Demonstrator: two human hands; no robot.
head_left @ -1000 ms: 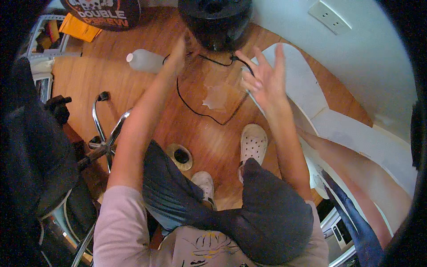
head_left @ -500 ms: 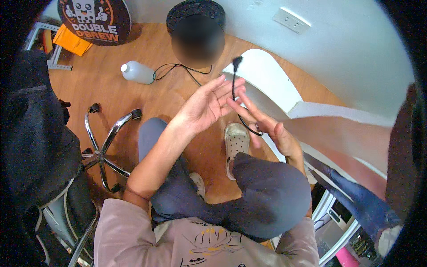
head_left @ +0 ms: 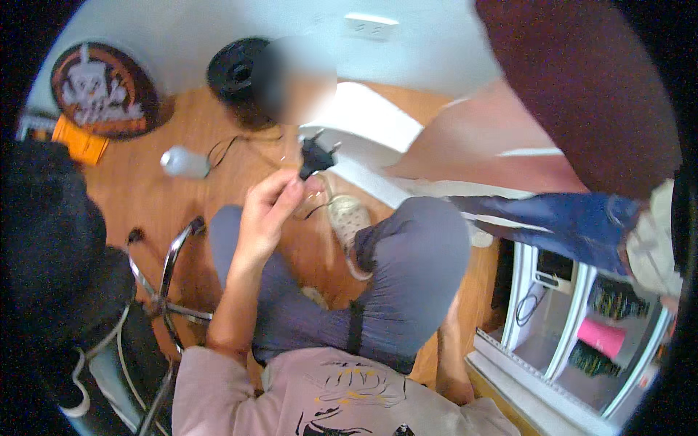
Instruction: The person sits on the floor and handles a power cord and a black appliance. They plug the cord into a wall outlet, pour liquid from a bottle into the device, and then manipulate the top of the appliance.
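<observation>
Firstly, at the far left a dark padded thing [head_left: 51, 276] fills the edge of the view; its exact kind I cannot tell. Beyond it, an orange packet [head_left: 81, 142] lies on the wooden floor [head_left: 182, 200], just beside a round dark sign [head_left: 102, 91]. Next come a chrome chair base [head_left: 169, 283] and a whitish bottle [head_left: 184, 162], which lies on its side with a dark cord [head_left: 227, 145] near it. Further right is a black rounded object [head_left: 241, 76], partly blurred.

Around the middle, the left hand [head_left: 270, 207] pinches a black plug [head_left: 318, 156] between the thumb and the fingers. This plug is held above the floor, with its metal prongs pointing away from the hand. Near it are a pale shoe [head_left: 350, 221] and a white panel [head_left: 378, 116].

The right hand is hidden behind the knee [head_left: 418, 247], so I cannot tell how its fingers stand. Rightmost, another person's dark red garment [head_left: 574, 80] is above a white shelf [head_left: 518, 291], where a pink roll [head_left: 600, 337] lies.
</observation>
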